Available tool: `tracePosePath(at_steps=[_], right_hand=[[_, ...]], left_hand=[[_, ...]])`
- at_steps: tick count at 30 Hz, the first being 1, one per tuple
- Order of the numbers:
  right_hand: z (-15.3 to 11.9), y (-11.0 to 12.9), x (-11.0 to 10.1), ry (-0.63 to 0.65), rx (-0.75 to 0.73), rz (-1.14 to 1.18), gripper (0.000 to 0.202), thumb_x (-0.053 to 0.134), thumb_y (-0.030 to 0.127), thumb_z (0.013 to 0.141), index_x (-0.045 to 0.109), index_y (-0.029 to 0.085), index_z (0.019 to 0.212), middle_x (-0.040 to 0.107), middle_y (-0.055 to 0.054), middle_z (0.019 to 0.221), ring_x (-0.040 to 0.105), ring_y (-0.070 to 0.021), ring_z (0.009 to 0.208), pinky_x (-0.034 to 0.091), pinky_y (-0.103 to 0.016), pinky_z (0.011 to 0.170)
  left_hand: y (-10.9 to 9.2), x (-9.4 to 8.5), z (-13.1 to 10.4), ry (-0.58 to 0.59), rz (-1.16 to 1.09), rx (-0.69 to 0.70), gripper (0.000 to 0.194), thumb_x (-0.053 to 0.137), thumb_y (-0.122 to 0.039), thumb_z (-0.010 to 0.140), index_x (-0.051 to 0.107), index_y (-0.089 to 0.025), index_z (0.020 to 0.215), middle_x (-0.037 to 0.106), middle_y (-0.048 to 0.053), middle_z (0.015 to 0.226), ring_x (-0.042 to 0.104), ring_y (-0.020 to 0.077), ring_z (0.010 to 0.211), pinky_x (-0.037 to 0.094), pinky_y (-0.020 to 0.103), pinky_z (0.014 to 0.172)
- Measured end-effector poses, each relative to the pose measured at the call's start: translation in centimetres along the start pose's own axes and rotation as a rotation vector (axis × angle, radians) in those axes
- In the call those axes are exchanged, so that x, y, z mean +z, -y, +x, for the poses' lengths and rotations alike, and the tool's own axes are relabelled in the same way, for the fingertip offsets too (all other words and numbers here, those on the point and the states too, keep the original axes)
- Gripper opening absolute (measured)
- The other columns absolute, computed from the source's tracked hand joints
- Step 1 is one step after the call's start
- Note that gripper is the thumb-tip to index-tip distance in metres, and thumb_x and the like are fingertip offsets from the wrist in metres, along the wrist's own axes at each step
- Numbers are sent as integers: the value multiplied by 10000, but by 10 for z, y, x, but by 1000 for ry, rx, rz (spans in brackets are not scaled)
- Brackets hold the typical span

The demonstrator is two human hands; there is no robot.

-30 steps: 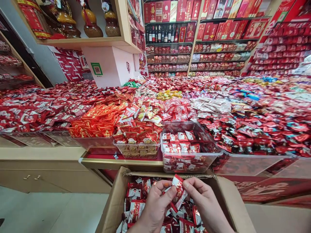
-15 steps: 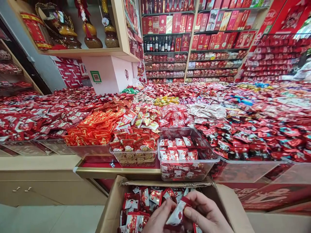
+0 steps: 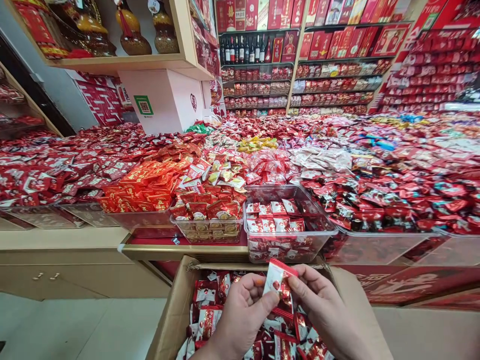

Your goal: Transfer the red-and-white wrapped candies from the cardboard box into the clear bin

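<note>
Red and white wrapped candy packets [image 3: 277, 280] are pinched between my two hands, above an open cardboard box [image 3: 168, 310]. My left hand [image 3: 243, 312] grips the lower left side with thumb and fingers. On the right side, my right hand [image 3: 326, 305] holds the packet's edge between thumb and fingertips. More red and white packets [image 3: 208, 322] fill the box under my hands. Just beyond the box, a clear plastic bin [image 3: 288, 250] holds similar packets in rows, with bare space at its right part.
A clear bin of durian packets [image 3: 206, 232] stands left of the half-filled bin. Heaped candy bins [image 3: 382, 247] line the counter to the right. A shelf cabinet [image 3: 187, 62] overhangs the back left. Cupboard doors [image 3: 75, 280] are at the lower left.
Both hands have risen with the candy, which now stands more upright and shows its printed front. The view has tilted downward, so more of the box's contents shows.
</note>
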State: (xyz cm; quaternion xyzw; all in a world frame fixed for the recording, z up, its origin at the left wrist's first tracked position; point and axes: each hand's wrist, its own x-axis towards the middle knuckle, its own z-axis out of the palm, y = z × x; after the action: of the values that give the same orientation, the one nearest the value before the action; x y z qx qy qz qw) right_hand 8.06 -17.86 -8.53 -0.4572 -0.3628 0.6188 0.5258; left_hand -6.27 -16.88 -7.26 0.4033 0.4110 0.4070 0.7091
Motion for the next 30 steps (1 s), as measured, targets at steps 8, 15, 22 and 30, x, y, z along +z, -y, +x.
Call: tracePosePath(at_steps=[8,15,22,30], right_hand=[[-13,6,7,161,-135,-393,154,590,323,702,580,184,767,527,-1,675,473,-135,634,416,-248,608],[-21,-7,3,88,-185,-416,183,538,366,737,559,193,794,563,-26,734,500,-146,668,420,-240,600],[-28,-1,-14,-8,-213,-526,241,458,406,782,520,204,667,500,0,611,457,-124,571,402,-215,528],[-26,-5,-9,73,-385,-553,176,444,347,804,519,211,721,537,-3,670,507,-128,625,424,-207,588]], left_hand=[[-24,-7,4,101,452,146,254,599,-283,699,538,-203,932,593,13,818,533,138,741,410,242,666],[-31,-4,4,42,519,309,127,618,-267,674,579,-161,616,518,-19,632,469,105,616,375,207,592],[-45,-4,13,-112,262,361,73,641,-234,659,597,-188,624,504,-60,587,455,69,543,361,182,531],[-34,17,8,46,386,325,109,616,-238,679,573,-162,614,497,-28,626,456,96,612,373,207,593]])
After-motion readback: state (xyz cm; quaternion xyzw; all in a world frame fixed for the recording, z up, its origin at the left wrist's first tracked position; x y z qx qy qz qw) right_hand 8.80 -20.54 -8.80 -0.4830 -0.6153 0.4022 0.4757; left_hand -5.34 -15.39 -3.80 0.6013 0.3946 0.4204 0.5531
